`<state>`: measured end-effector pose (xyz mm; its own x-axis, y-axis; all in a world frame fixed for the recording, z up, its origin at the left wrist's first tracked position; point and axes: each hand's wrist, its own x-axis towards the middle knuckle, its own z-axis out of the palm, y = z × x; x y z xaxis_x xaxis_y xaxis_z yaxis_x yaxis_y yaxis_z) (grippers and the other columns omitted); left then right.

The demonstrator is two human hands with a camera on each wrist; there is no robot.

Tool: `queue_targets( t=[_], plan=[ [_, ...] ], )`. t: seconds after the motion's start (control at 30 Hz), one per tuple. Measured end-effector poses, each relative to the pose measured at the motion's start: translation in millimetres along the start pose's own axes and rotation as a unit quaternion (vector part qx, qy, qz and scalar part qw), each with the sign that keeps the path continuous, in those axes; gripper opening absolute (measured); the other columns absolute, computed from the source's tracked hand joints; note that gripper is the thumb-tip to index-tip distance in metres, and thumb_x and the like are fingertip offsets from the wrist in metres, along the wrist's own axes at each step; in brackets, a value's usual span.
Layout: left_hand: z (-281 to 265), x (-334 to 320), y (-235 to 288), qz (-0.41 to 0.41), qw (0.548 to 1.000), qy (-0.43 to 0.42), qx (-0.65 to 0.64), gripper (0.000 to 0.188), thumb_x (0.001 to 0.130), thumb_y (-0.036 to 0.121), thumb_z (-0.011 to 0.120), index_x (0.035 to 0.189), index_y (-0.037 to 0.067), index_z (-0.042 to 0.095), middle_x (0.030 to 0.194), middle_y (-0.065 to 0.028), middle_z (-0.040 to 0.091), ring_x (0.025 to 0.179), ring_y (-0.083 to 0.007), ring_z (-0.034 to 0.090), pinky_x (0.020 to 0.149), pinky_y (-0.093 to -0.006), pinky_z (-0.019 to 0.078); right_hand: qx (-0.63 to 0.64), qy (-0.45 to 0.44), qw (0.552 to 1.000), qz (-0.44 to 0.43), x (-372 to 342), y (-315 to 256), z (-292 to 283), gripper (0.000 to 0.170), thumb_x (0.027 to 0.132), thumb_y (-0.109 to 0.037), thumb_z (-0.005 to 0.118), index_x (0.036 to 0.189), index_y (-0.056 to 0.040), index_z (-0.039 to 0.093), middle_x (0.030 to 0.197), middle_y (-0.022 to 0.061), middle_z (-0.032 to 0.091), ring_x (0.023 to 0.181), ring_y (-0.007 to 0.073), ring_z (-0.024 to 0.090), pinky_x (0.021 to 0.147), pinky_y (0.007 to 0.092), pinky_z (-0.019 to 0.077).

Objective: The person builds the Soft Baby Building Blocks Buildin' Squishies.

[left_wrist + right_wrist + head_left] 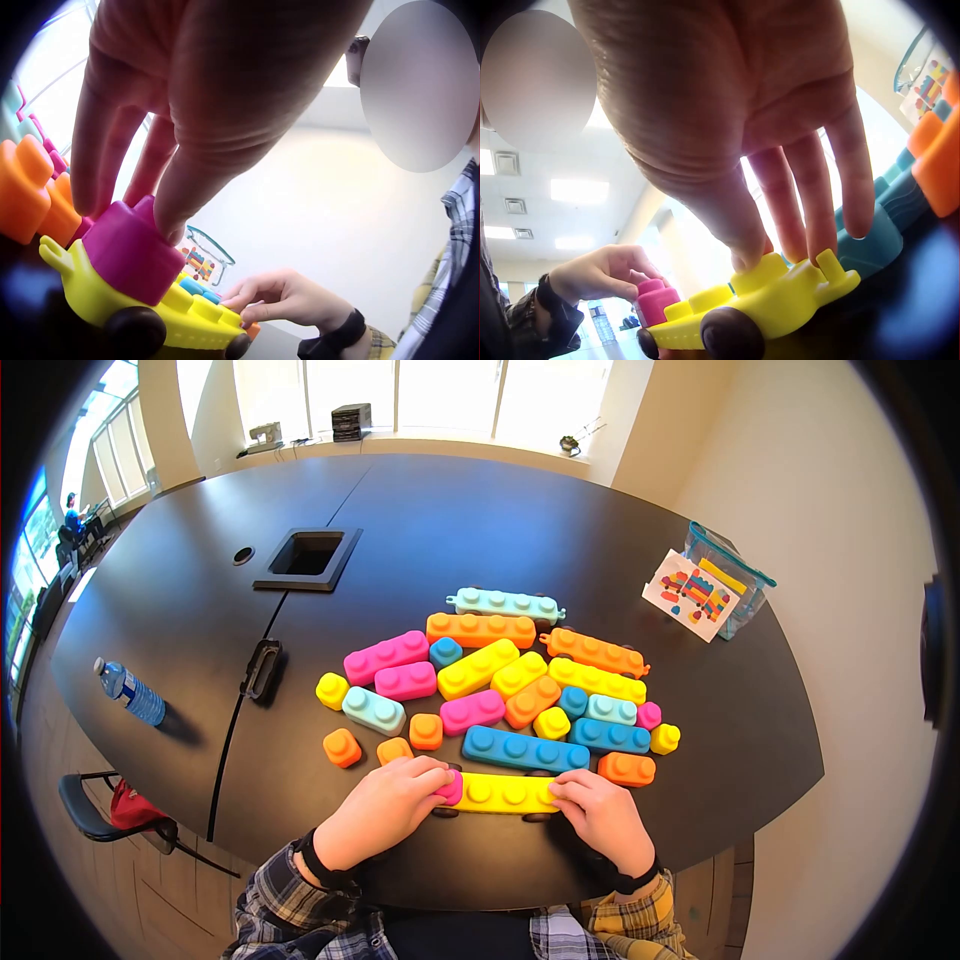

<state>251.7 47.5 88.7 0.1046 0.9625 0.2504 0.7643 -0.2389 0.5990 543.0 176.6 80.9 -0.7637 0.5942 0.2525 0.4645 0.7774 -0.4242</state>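
Left hand [385, 807] is pinching magenta block [133, 247] on left end of yellow wheeled base [510, 794], near side of surface [440, 870]; right hand [608, 818] is gripping base's right end, fingers narrow; bottle label [130, 690] is unreadable.

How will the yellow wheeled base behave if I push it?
The yellow base would probably roll readily lengthwise, given dark wheels near both ends. It looks stiff, its thick body straight between the two hands. The pink block on one end might make that end slightly heavier if lifted.
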Motion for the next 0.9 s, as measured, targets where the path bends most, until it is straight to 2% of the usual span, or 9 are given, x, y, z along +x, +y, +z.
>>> queue_targets(
  t=[0.2, 0.27, 0.33, 0.4, 0.53, 0.6, 0.63, 0.77, 0.9],
  plan=[
    [-28, 7, -2, 0.015, 1.0, -0.021, -0.001, 0.035, 0.09, 0.013, 0.077, 0.123, 0.005, 0.067, 0.117, -0.0108, 0.073, 0.108, -0.0356, 0.069, 0.092, -0.0416, 0.057, 0.007, -0.003, 1.0, 0.001, 0, 0, -1, 0.013, 0.091, -0.013, 0.076, 0.101, -0.0057, 0.072, 0.105, 0.0052, 0.072, 0.09, 0.0286, 0.071, 0.075, 0.0378, 0.0588],
    [-47, 13, -8, -0.055, 0.997, 0.048, 0.018, 0.035, 0.089, 0.012, 0.078, 0.122, 0.005, 0.07, 0.112, -0.0144, 0.073, 0.106, -0.0359, 0.069, 0.092, -0.0412, 0.0564, 0.01, -0.004, 1.0, 0.002, 1, 0, -2, 0.013, 0.091, -0.013, 0.076, 0.101, -0.0057, 0.072, 0.105, 0.0053, 0.072, 0.09, 0.0287, 0.071, 0.075, 0.0378, 0.0587],
    [-65, 28, -32, -0.072, 0.989, 0.12, 0.049, 0.03, 0.089, 0.011, 0.078, 0.117, 0.003, 0.071, 0.106, -0.0165, 0.072, 0.103, -0.0375, 0.07, 0.09, -0.0417, 0.0566, 0.013, -0.005, 1.0, 0.005, 0, 0, -2, 0.014, 0.088, -0.009, 0.077, 0.101, -0.0048, 0.073, 0.107, 0.0065, 0.073, 0.089, 0.0302, 0.071, 0.078, 0.0369, 0.059],
    [-79, 44, -70, -0.068, 0.98, 0.142, 0.122, 0.029, 0.087, 0.014, 0.078, 0.114, 0.006, 0.071, 0.104, -0.0159, 0.071, 0.103, -0.0381, 0.068, 0.089, -0.046, 0.056, 0.011, -0.006, 1.0, 0.003, 1, 1, -2, 0.014, 0.088, -0.009, 0.077, 0.101, -0.0047, 0.073, 0.107, 0.0067, 0.073, 0.089, 0.0304, 0.071, 0.078, 0.0369, 0.0589],
    [-72, 61, -137, -0.111, 0.964, 0.138, 0.198, 0.025, 0.085, 0.015, 0.08, 0.107, 0.006, 0.074, 0.102, -0.0157, 0.071, 0.102, -0.0378, 0.069, 0.09, -0.0466, 0.0562, 0.014, -0.009, 1.0, -0.004, 1, 4, 0, 0.013, 0.091, -0.013, 0.075, 0.101, -0.0058, 0.072, 0.106, 0.0064, 0.071, 0.09, 0.0303, 0.071, 0.075, 0.039, 0.0585],
    [-68, 66, -144, -0.196, 0.95, 0.041, 0.238, 0.025, 0.082, 0.018, 0.084, 0.101, 0.006, 0.075, 0.101, -0.0156, 0.071, 0.102, -0.0376, 0.069, 0.09, -0.0466, 0.0563, 0.016, -0.006, 1.0, -0.004, 1, 4, 0, 0.013, 0.091, -0.013, 0.075, 0.101, -0.0058, 0.072, 0.105, 0.0065, 0.071, 0.089, 0.0304, 0.071, 0.075, 0.039, 0.0585],
    [-65, 67, -149, -0.2, 0.949, 0.047, 0.239, 0.023, 0.079, 0.02, 0.085, 0.093, 0.005, 0.075, 0.097, -0.0158, 0.07, 0.1, -0.0372, 0.069, 0.089, -0.0468, 0.0562, 0.02, -0.008, 1.0, -0.001, 1, 4, -1, 0.013, 0.091, -0.013, 0.075, 0.101, -0.0057, 0.072, 0.105, 0.0065, 0.071, 0.089, 0.0304, 0.071, 0.075, 0.039, 0.0586],
    [-63, 69, -159, -0.196, 0.95, 0.041, 0.239, 0.024, 0.082, 0.018, 0.084, 0.095, 0.003, 0.071, 0.099, -0.0165, 0.069, 0.099, -0.0375, 0.069, 0.087, -0.0479, 0.0561, 0.022, -0.011, 1.0, 0.005, 0, 4, -1, 0.013, 0.09, -0.009, 0.076, 0.101, -0.0049, 0.073, 0.106, 0.0069, 0.072, 0.088, 0.0305, 0.071, 0.078, 0.0366, 0.0586],
    [-72, 67, -132, -0.138, 0.952, 0.12, 0.246, 0.022, 0.088, 0.012, 0.077, 0.101, 0.0, 0.063, 0.103, -0.0186, 0.068, 0.097, -0.0406, 0.068, 0.084, -0.0483, 0.0558, 0.022, -0.01, 1.0, 0.0, 2, 5, -1, 0.013, 0.089, -0.009, 0.076, 0.101, -0.0049, 0.073, 0.105, 0.0065, 0.072, 0.087, 0.0304, 0.07, 0.077, 0.0366, 0.0585]
  ],
)
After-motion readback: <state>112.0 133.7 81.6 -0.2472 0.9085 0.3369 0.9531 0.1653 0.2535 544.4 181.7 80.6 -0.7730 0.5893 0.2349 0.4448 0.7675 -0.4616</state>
